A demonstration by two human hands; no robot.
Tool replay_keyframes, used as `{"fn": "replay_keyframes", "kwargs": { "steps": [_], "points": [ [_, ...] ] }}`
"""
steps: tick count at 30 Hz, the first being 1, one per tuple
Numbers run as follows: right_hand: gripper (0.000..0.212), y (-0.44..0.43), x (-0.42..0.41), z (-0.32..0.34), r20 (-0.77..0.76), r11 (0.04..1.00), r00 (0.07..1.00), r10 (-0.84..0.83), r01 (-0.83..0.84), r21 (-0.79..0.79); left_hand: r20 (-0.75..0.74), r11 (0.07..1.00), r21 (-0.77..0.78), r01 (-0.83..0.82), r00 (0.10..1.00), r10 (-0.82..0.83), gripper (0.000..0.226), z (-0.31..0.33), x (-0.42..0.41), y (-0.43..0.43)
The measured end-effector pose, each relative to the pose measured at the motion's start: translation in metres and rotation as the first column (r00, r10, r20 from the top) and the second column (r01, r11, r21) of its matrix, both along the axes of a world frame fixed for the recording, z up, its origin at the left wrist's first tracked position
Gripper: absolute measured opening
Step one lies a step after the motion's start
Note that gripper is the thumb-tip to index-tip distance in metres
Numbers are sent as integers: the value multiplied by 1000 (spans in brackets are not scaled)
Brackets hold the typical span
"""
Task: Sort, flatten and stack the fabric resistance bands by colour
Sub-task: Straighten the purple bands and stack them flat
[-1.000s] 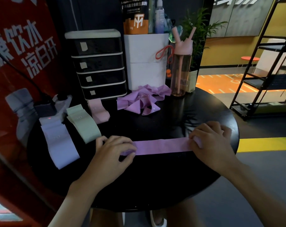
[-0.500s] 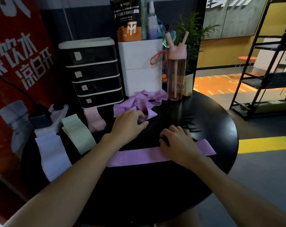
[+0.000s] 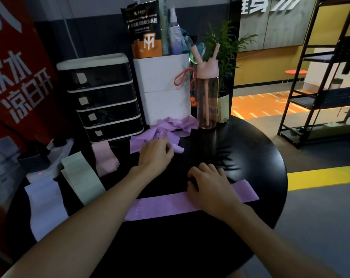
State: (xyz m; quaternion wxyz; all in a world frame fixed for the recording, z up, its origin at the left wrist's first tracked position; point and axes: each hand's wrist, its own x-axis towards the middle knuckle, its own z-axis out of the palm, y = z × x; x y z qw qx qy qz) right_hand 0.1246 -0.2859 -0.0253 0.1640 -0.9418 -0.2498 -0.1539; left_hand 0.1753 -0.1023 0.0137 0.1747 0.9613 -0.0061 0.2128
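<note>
1. Purple and smooth, the flat fabric resistance band (image 3: 166,205) lies lengthwise across the near part of the round black counter (image 3: 250,157). A faint print near its left end is too small for us to read.
2. We see the right hand (image 3: 212,189) resting on this band toward its right end, fingers bent. We cannot tell whether it grips the cloth or only presses it.
3. Farther back, the left hand (image 3: 156,155) curls its fingers round a fold of the crumpled heap of purple fabric bands (image 3: 170,127), just in front of a tall white box (image 3: 164,93).
4. At the counter's left side we find a flat pale green band (image 3: 81,177), a pink band (image 3: 105,159) and a pale lilac-white band (image 3: 45,205), side by side.
5. On the black-and-orange pouch (image 3: 146,35) we read "vitamin" in small print above a white logo like a T over an M. The red banner (image 3: 25,93) carries large white characters, 凉白开.
</note>
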Motion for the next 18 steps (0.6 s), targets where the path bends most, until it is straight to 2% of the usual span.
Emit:
{"fn": "replay_keyframes", "kwargs": {
  "steps": [4, 6, 9, 13, 15, 18],
  "points": [
    [26, -1, -1, 3, -39, 1000, 999, 3, -2, 9, 85, 997, -66, 49, 995, -43, 8, 18, -10, 10],
    [25, -1, -2, 3, -57, 1000, 998, 0, 1, 16, 74, 981, -182, 70, 996, -57, 11, 33, -19, 13],
    [22, -2, -3, 6, -85, 997, 996, 11, -4, 78, 55, 910, -406, 86, 996, -70, 7, 54, -38, 12],
    [13, -3, -8, 16, -46, 980, 999, 2, 8, 199, 61, 808, -579, 108, 994, -90, 5, 70, -64, 11],
    [10, 0, -12, 24, -70, 938, 997, 27, -1, 346, 48, 750, -650, 123, 992, -120, 6, 75, -73, 9],
    [19, 11, -21, 51, -252, 767, 945, 207, 3, 642, 46, 691, -713, 123, 991, -129, 5, 79, -83, 3]
  ]
}}
